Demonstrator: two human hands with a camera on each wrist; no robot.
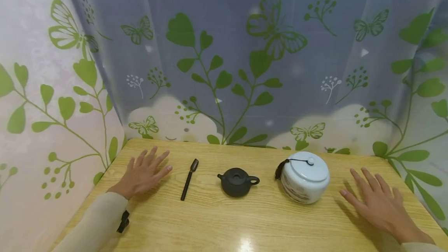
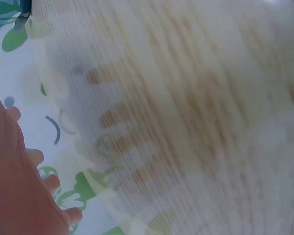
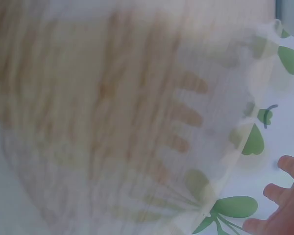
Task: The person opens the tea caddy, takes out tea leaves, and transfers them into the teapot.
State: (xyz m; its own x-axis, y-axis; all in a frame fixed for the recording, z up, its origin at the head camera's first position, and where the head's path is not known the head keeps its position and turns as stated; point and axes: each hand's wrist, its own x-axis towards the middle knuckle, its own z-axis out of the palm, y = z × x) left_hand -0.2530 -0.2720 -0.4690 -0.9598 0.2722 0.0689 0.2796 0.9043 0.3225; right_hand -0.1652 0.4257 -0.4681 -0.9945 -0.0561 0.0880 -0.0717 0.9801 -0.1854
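Observation:
On the left side of the table my left hand (image 1: 142,174) has its fingers spread and holds nothing. A slim dark tea scoop (image 1: 189,179) lies to the right of that hand, apart from it. In the middle sits a small black teapot (image 1: 236,182), its spout to the left and handle to the right. A pale lidded porcelain jar (image 1: 305,178) with a black tassel stands right of the teapot. My right hand (image 1: 379,203), also spread and holding nothing, is beyond the jar on the right. Both wrist views show fingers of the left hand (image 2: 24,166) and right hand (image 3: 289,196).
The items stand on a light wood-grain table (image 1: 210,221). Behind it and at both sides hangs a curtain (image 1: 224,69) printed with green leaves and butterflies. A black strap (image 1: 123,222) shows at the left sleeve.

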